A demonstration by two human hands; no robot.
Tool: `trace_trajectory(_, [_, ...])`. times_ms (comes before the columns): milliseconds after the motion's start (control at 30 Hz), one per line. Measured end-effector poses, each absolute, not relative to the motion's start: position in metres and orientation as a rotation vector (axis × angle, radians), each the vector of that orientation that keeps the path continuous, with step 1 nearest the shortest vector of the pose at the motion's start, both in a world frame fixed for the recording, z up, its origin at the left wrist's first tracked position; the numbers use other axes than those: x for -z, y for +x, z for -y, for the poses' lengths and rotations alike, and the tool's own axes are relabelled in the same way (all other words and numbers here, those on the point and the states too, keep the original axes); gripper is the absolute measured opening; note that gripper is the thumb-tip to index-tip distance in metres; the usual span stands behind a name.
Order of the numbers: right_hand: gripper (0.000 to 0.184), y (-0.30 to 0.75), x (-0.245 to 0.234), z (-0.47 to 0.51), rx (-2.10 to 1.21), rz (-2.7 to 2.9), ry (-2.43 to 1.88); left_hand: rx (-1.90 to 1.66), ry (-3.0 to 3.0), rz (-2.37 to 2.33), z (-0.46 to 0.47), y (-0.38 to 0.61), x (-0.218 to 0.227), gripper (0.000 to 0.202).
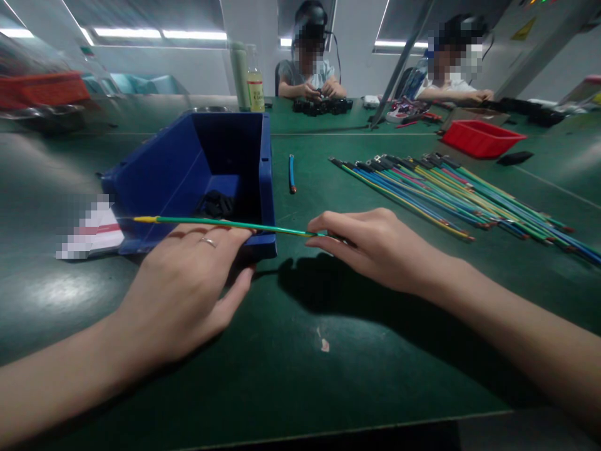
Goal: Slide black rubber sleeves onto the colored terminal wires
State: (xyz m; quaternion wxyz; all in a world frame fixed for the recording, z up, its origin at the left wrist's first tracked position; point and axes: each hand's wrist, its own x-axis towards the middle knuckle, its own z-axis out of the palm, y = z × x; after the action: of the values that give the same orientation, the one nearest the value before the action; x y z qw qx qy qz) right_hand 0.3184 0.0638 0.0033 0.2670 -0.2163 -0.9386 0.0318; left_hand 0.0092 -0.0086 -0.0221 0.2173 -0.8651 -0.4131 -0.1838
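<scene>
My right hand (370, 247) pinches one end of a thin green wire (220, 223) with a yellow tip, held level above the table and pointing left. My left hand (188, 288) rests at the front lip of a blue plastic bin (188, 169), fingers bent over the edge, just under the wire; a ring shows on one finger. Small black parts (216, 203) lie inside the bin. A fan of several coloured wires (451, 191) lies on the green table (300, 351) to the right of my right hand.
A short blue wire piece (292, 173) lies beyond the bin. A red tray (481, 138) sits far right, a red crate (42, 89) far left, bottles (248, 78) at the back. Two people work across the table.
</scene>
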Motion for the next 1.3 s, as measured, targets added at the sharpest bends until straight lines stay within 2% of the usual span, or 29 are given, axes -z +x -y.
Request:
trace_trajectory(133, [0.021, 0.318, -0.002, -0.063, -0.108, 2.524, -0.567, 0.692, -2.409, 1.2, 0.011, 0.009, 0.027, 0.04])
trace_trajectory(267, [0.02, 0.318, -0.004, -0.061, -0.122, 2.54, -0.589, 0.939, -2.447, 1.238, 0.013, 0.009, 0.031, 0.061])
trace_trajectory(400, [0.022, 0.316, -0.004, -0.06, -0.15, 2.571, -0.615, 0.776, -2.449, 1.21, 0.013, 0.01, 0.027, 0.069])
trace_trajectory(533, [0.027, 0.315, -0.001, -0.06, -0.072, 2.549, -0.62, 0.676, -2.452, 1.179, 0.014, 0.011, 0.023, 0.063])
trace_trajectory(867, [0.037, 0.319, 0.002, -0.063, -0.111, 2.528, -0.487, 0.865, -2.485, 1.227, 0.015, 0.008, 0.019, 0.032])
trace_trajectory(1100, [0.018, 0.317, -0.003, -0.06, -0.063, 2.454, -0.512, 0.927, -2.5, 1.29, 0.013, 0.008, 0.02, 0.034])
trace_trajectory(1233, [0.027, 0.321, -0.007, -0.062, -0.058, 2.445, -0.528, 1.021, -2.474, 1.323, 0.014, 0.009, 0.026, 0.033])
trace_trajectory(1300, [0.023, 0.322, -0.008, -0.064, -0.054, 2.442, -0.517, 1.055, -2.461, 1.37, 0.015, 0.008, 0.028, 0.034])
